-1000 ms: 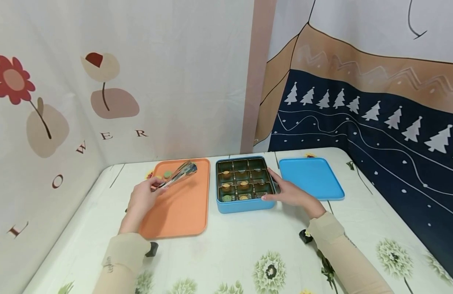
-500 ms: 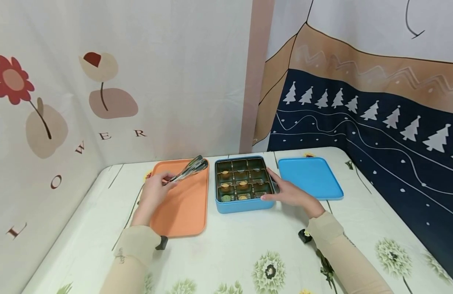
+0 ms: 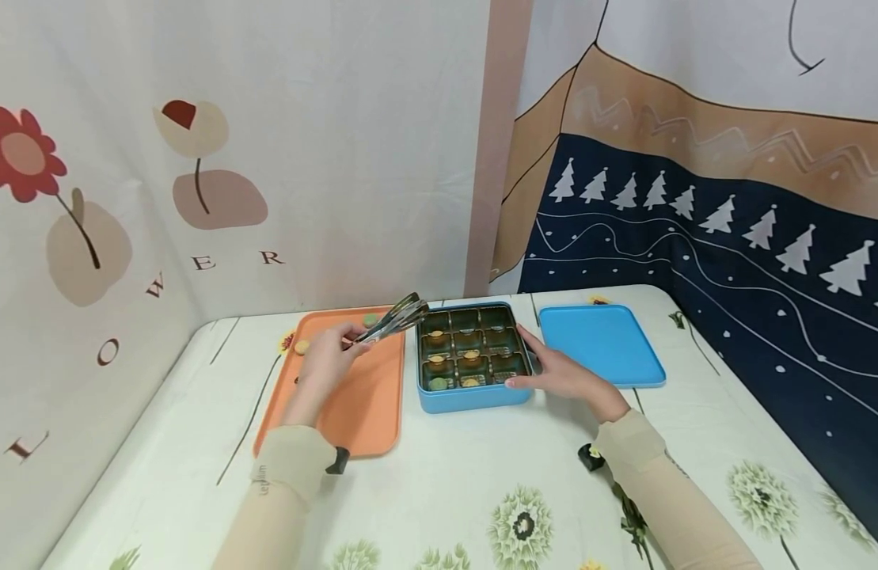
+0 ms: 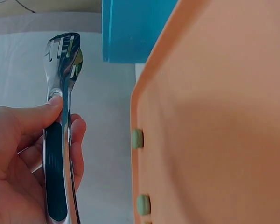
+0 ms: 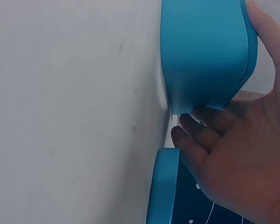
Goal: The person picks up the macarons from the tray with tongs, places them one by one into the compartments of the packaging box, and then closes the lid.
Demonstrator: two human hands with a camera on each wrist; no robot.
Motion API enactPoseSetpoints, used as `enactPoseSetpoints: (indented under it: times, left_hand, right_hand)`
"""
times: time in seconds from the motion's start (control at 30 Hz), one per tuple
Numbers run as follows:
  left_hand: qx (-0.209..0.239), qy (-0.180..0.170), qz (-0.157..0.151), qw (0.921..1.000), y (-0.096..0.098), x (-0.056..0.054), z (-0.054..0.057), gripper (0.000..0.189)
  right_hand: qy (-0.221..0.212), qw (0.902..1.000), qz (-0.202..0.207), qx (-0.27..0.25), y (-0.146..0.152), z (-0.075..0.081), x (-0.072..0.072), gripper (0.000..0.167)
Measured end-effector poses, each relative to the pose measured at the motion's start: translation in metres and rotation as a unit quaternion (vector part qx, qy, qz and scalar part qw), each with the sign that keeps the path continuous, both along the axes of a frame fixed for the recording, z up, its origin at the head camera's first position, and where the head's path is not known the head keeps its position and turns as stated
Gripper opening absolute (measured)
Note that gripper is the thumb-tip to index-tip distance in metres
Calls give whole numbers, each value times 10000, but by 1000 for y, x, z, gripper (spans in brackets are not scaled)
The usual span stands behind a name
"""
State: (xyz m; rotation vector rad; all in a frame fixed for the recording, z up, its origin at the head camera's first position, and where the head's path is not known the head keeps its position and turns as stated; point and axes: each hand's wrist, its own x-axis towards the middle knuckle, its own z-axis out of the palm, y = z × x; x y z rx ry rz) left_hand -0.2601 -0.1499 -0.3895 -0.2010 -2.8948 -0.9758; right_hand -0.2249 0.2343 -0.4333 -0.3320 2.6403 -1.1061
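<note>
My left hand (image 3: 329, 358) grips metal tongs (image 3: 396, 317) over the right part of the orange tray (image 3: 367, 427). Their tips reach the left rim of the blue box (image 3: 474, 400). Something yellow-green (image 4: 78, 57) shows between the tips in the left wrist view. The box has a dark divided insert; several compartments hold yellowish macarons (image 3: 470, 356), and a front one holds a green macaron (image 3: 439, 384). My right hand (image 3: 563, 374) rests against the box's right side, thumb at the front corner and fingers spread along the side.
On the tray, a green macaron (image 3: 370, 320) lies near the back edge and a yellow macaron (image 3: 302, 347) at the left. A flat blue lid (image 3: 602, 344) lies right of the box. Fabric walls (image 3: 367, 158) stand behind the table.
My left hand has carried the tongs rightward across the tray, up to the box's left rim. The right hand and the box have stayed where they were.
</note>
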Motion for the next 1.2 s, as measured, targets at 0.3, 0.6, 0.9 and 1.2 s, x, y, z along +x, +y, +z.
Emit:
enactPoseSetpoints:
  times: [0.3,0.6,0.9,1.2]
  left_hand:
    - [72,-221,-20,9997,24,-3,-4,23]
    - [9,-182,-82,9998,41,-8,-9,19]
    - [-84,-109,-133,9998,54,-10,-12,26]
    - [-257,-199,-85,9994,67,-12,-20,27]
  right_hand:
    - [-13,10000,-28,6,0,1,1,111]
    - [36,10000,-21,23,0,-1,-1,111]
    - [-5,10000,-36,13,1,0,-1,111]
    - [-10,10000,-15,-26,1,1,1,110]
